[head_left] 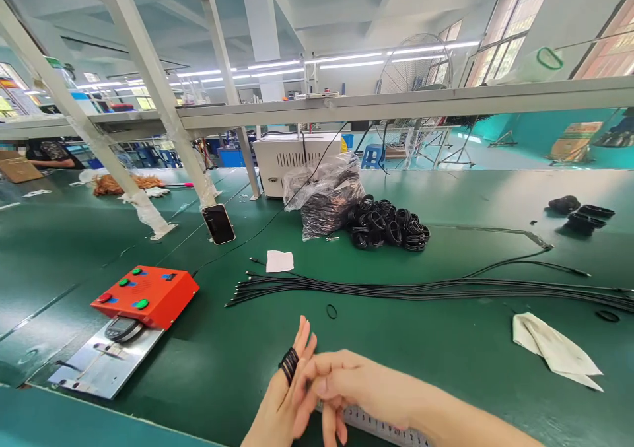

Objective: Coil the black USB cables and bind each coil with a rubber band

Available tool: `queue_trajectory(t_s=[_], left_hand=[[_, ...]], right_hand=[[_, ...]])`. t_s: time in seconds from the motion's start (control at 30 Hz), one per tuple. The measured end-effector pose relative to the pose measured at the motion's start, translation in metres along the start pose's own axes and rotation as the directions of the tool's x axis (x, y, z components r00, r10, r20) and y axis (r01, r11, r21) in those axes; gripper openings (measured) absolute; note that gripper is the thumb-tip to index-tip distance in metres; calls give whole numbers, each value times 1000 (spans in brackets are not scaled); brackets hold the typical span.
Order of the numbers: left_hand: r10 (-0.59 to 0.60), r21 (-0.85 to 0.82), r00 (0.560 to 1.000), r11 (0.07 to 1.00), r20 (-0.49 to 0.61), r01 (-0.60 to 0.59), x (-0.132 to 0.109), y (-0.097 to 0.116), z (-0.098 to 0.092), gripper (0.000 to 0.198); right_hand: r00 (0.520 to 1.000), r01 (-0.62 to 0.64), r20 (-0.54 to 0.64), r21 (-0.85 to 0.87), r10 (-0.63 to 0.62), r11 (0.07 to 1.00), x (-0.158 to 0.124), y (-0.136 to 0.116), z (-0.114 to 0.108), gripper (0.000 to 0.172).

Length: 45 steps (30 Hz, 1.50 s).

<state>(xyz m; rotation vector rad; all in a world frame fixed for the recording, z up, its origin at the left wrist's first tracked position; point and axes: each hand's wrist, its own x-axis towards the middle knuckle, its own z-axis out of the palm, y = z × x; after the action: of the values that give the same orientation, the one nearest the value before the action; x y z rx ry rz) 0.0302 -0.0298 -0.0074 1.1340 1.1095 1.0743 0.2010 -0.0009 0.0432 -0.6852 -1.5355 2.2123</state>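
Note:
My left hand (281, 399) is raised above the front of the bench, some fingers stretched upward and apart. Several black rubber bands (288, 366) are looped around its fingers. Across it reaches my right hand (341, 381), its thumb and forefinger bent together against the left fingers; whatever lies between them is hidden. Beneath the hands a steel ruler (381, 427) lies partly covered. A single black band (331, 311) rests on the bench just beyond. Farther off, a bundle of long black cables (366, 290) stretches to the right, its connector ends fanned out at the left.
A red button box (148, 295) with a metal plate (106, 361) stands at left. Coiled black cables (389, 224) are heaped beside a plastic bag (324, 203). A phone (218, 224) leans on a shelf post. A white cloth (555, 351) lies at right.

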Motion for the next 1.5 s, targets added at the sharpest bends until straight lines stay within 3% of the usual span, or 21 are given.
queue_trajectory(t_s=[0.07,0.13,0.2,0.27,0.33,0.43,0.5,0.57,0.73,0.83,0.93,1.03,1.1,1.17,1.27,1.37,1.5], left_hand=[[-54,64,998,996,-14,54,-5,-1,0,41],[-111,97,994,989,5,110,-9,-5,0,40],[-151,5,982,988,113,151,-10,-9,1,43],[-157,-196,960,959,230,204,-9,-9,2,47],[-120,-458,960,860,252,228,-7,-4,1,47],[-74,-768,977,608,199,202,-5,8,0,44],[-98,-861,982,472,161,189,-3,13,0,47],[-177,-891,979,421,101,168,0,16,0,51],[-381,-858,925,480,-13,185,4,14,0,50],[-411,-815,910,544,-51,200,4,13,0,46],[-367,-758,928,621,-59,198,1,11,-1,37],[-233,-662,972,722,39,200,-3,12,-5,22],[-154,-577,967,779,204,246,-1,19,-8,19],[-112,-468,908,828,403,309,5,34,-10,30],[-111,-315,810,884,575,345,23,67,-4,40],[-140,-231,775,909,616,348,45,99,15,30],[-229,-185,817,909,529,375,73,117,48,24]], right_hand=[[999,51,0,-5,-51,999,4,-7,-10,19],[994,58,-92,-50,-63,997,12,-10,-19,27],[973,63,-222,-38,-70,997,21,-8,-25,32],[949,80,-307,31,-67,996,30,-2,-28,36],[942,93,-331,100,-55,991,36,6,-26,38],[949,77,-313,98,-42,992,38,15,-20,41],[955,51,-295,32,-39,998,36,17,-15,42],[960,27,-278,-27,-34,999,33,16,-10,42],[967,-21,-254,-136,-14,990,24,12,-3,29],[967,-17,-252,-223,-41,975,20,10,-2,22],[974,-23,-223,-278,-41,960,18,9,-2,24],[983,-37,-181,-408,-41,912,13,3,-5,28],[981,-32,-176,-574,-85,818,7,-6,-9,32],[971,-27,-181,-734,-157,679,-1,-18,-15,37],[949,-20,-178,-857,-260,515,-12,-39,-27,37],[914,-47,-206,-909,-350,414,-27,-58,-42,26],[840,-175,-311,-931,-444,321,-47,-72,-63,23]])
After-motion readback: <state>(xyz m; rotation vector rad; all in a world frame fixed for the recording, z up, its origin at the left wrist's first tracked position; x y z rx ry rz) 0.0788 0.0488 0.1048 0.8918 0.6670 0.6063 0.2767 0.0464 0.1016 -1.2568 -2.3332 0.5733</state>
